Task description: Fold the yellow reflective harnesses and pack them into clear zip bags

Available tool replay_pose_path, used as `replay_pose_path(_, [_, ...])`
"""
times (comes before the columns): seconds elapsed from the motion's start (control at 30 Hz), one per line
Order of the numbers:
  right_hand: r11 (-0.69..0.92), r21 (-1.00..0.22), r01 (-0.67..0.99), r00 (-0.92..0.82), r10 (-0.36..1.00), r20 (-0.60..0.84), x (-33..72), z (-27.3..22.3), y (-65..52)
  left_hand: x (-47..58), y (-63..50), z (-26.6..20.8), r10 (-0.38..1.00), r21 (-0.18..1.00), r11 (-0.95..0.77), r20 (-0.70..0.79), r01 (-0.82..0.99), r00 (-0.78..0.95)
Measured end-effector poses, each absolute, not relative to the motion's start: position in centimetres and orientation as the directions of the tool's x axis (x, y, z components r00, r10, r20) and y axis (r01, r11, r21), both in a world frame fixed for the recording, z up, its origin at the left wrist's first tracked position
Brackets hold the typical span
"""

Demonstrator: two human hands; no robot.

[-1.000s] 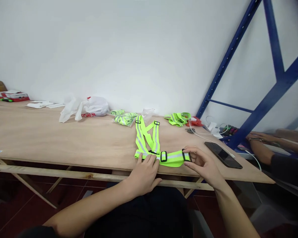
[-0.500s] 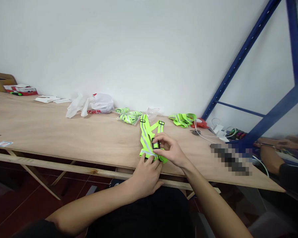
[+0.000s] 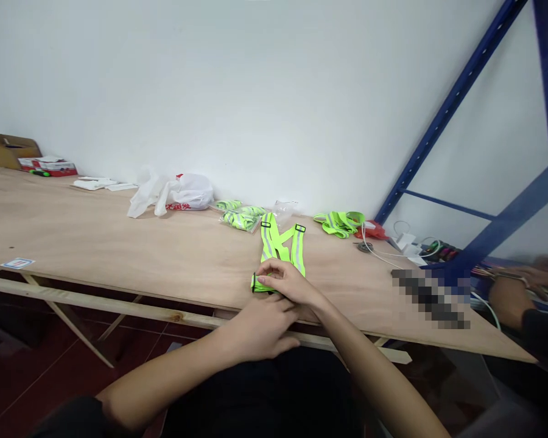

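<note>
A neon-yellow reflective vest (image 3: 298, 252) made of straps with grey stripes lies on the table in front of me, its shoulder straps pointing away. Black slider buckles sit on both straps. My right hand (image 3: 287, 281) is closed at the waistband's left end, thumb and fingers pinching the band beside a black buckle (image 3: 254, 283). Just below it, my left hand (image 3: 265, 322) rests at the table's front edge against the vest's lower end. Its thumb sticks out to the side, and its fingertips are partly covered by my right hand.
Bagged reflective vests (image 3: 240, 219) and a white plastic bag (image 3: 192, 191) lie along the wall. A loose neon vest (image 3: 340, 223), a red bag (image 3: 373, 230) and cables are to the right. A blue rack (image 3: 447, 109) stands beyond. Another person's arm (image 3: 511, 301) shows at far right.
My right hand has moved left and down, from a raised buckle near the vest's right side to the waistband's left end. My left hand stays near the same place.
</note>
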State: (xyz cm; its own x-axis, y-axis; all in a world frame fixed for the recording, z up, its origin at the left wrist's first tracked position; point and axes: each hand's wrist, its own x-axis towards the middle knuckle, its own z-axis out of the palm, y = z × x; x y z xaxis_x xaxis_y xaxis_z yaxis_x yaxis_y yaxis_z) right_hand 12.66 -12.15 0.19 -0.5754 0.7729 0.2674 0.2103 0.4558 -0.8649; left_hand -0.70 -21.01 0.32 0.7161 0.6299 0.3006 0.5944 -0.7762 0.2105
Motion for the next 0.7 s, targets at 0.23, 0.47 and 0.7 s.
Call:
replay_pose_path(0.23, [0.422,-0.899,0.118,-0.487,0.813,0.318,12.7,0.2,-11.8,-3.9,-17.5,0.1,0.667,0.266,-0.714,0.542,0.648,0.512])
replay_pose_path(0.47, [0.422,-0.903,0.078,-0.362,0.856,0.369,12.6,0.0,-12.1,-4.8,-15.2,-1.3,0.724,0.346,-0.688,0.390,0.639,0.569])
replay_pose_path(0.7, [0.689,-0.612,0.388,-0.369,0.725,0.582,16.9,-0.1,-14.9,-4.9,-14.9,-0.9,0.707,0.404,-0.707,0.395,0.580,0.587])
